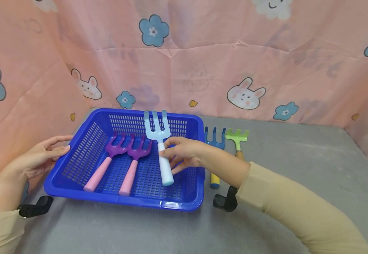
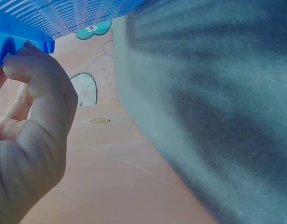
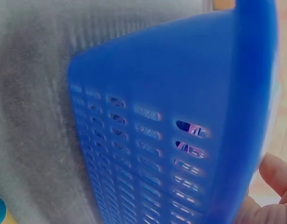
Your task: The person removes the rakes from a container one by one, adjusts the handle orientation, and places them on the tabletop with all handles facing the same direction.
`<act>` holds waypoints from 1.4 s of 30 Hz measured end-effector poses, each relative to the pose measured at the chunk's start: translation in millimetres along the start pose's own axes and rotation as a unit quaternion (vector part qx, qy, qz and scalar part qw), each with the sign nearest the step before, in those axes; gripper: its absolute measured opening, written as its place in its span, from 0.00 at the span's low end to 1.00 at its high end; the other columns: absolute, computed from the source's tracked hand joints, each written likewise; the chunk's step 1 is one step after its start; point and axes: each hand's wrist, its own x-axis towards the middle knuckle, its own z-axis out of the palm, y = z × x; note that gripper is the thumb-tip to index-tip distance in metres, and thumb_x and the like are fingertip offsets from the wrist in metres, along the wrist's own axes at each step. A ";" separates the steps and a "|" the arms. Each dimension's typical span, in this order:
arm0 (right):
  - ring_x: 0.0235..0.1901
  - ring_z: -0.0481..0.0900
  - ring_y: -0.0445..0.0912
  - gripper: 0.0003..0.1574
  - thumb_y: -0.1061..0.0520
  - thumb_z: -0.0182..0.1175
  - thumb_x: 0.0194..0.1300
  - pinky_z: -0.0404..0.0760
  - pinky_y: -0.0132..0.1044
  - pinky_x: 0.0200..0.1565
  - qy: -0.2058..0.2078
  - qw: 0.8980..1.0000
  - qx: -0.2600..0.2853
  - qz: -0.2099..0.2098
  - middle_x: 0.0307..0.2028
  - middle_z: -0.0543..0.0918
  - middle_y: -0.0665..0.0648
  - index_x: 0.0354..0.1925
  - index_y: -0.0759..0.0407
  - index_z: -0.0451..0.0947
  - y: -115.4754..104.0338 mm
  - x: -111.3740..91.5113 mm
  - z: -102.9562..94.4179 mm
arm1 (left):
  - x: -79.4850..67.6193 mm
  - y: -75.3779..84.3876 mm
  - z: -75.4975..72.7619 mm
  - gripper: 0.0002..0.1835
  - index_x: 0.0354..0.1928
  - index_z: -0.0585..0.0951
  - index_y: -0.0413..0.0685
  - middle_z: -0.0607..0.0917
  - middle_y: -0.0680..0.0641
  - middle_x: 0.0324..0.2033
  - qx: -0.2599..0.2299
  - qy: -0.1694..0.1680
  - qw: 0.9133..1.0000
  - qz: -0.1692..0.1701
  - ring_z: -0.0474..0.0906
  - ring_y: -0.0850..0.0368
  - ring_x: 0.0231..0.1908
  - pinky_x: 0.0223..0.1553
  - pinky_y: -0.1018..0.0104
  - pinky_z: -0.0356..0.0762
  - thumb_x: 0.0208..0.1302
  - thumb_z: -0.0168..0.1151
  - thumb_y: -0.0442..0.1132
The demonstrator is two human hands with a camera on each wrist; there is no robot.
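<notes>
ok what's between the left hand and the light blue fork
In the head view, the left wall of the basket comes first, then two purple forks with pink handles.

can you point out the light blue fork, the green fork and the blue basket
Light blue fork [image 1: 165, 166], head view: on its handle.
Green fork [image 1: 237, 137], head view: where the tines join.
Blue basket [image 1: 117, 200], head view: on the near rim.
</notes>
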 end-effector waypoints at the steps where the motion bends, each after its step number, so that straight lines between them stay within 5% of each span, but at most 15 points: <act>1: 0.30 0.77 0.51 0.15 0.61 0.54 0.67 0.83 0.42 0.35 0.000 1.000 0.001 -0.001 0.37 0.75 0.63 0.51 0.60 0.65 0.0 -0.7 -0.7 | 0.3 -0.2 -0.1 0.18 0.49 0.76 0.64 0.85 0.48 0.38 -0.002 -0.005 1.000 0.001 0.84 0.53 0.35 0.34 0.59 0.83 0.71 0.47 0.31; 42: 0.36 0.78 0.52 0.19 0.59 0.51 0.69 0.83 0.42 0.37 -0.012 1.000 -0.001 -0.024 0.43 0.73 0.61 0.56 0.60 0.60 0.8 -28.2 -35.9 | -0.9 1.4 2.5 0.17 0.48 0.76 0.66 0.85 0.48 0.37 0.013 0.016 1.000 -0.003 0.84 0.52 0.35 0.33 0.57 0.83 0.70 0.48 0.32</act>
